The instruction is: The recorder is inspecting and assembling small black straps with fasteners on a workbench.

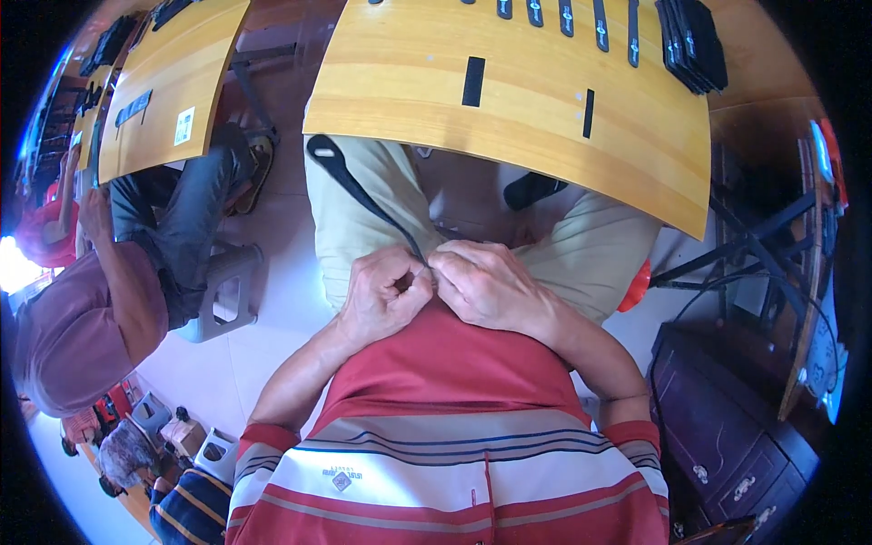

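My left hand (381,289) and my right hand (490,283) meet in front of my belly, fingers closed in a pinch. Between them runs the lower end of a black strap (371,202). The strap slants up and left over my left thigh, and its wide rounded tip has a pale slot. Its pinched end is hidden by my fingers. On the wooden table (391,82) ahead lie two short black strips, one wider (473,82) and one narrower (589,113).
Several black straps (599,25) lie in a row along the table's far side, beside a black stack (692,45). Another person (91,318) sits at a second table (173,100) on the left. A dark drawer cabinet (727,436) stands at right.
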`<action>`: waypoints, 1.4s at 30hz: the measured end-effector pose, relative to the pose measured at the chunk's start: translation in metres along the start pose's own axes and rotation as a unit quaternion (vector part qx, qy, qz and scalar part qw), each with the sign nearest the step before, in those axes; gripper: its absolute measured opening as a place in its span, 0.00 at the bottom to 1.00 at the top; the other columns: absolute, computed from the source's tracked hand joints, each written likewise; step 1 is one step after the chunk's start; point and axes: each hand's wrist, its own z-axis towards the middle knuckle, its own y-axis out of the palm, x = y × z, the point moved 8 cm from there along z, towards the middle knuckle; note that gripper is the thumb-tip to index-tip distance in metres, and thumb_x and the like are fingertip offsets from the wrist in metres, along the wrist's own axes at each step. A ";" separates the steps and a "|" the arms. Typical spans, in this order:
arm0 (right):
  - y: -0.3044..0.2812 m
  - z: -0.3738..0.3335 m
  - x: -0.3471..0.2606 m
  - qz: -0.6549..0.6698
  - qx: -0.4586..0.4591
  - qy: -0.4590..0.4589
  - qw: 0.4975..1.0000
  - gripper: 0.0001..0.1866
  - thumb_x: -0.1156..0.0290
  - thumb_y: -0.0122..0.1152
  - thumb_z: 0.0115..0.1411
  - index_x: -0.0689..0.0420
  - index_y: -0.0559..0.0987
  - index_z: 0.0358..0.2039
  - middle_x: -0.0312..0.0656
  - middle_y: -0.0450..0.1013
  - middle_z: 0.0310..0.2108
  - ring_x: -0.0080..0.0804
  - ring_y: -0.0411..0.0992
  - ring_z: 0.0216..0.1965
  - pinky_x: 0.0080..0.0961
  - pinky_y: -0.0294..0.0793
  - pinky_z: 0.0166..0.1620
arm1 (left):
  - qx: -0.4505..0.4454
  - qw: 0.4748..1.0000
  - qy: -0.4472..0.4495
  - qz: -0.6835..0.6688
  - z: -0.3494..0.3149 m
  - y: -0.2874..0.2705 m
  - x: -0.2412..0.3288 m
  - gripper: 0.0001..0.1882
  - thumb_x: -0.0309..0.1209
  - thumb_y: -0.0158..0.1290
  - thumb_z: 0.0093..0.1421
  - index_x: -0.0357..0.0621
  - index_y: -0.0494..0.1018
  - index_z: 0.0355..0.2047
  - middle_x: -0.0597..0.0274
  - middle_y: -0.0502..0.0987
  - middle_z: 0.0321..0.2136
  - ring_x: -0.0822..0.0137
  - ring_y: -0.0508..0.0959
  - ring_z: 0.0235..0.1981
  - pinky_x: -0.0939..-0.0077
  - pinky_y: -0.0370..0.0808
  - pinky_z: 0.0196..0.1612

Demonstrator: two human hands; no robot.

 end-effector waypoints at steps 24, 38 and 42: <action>0.005 -0.001 0.023 0.009 0.020 0.012 1.000 0.08 0.79 0.61 0.61 0.63 0.74 0.41 0.51 0.74 0.31 0.53 0.77 0.31 0.43 0.78 0.32 | 0.045 0.994 -0.035 0.093 0.005 -0.003 -0.001 0.08 0.27 0.63 0.61 0.35 0.78 0.35 0.49 0.80 0.28 0.52 0.82 0.28 0.63 0.77 0.32; 0.024 0.008 0.034 -0.066 -0.021 0.017 0.997 0.07 0.77 0.60 0.60 0.61 0.70 0.36 0.49 0.72 0.30 0.53 0.76 0.29 0.48 0.77 0.30 | 0.016 0.991 -0.088 0.104 0.000 0.007 -0.010 0.05 0.24 0.56 0.64 0.34 0.77 0.35 0.44 0.79 0.27 0.44 0.81 0.30 0.57 0.78 0.35; 0.025 0.012 0.032 -0.049 -0.036 0.014 0.998 0.06 0.74 0.53 0.63 0.64 0.71 0.35 0.55 0.73 0.32 0.56 0.79 0.32 0.48 0.81 0.31 | 0.017 0.991 -0.112 0.075 -0.003 0.005 -0.015 0.06 0.26 0.56 0.66 0.34 0.77 0.35 0.44 0.79 0.27 0.45 0.81 0.29 0.59 0.78 0.34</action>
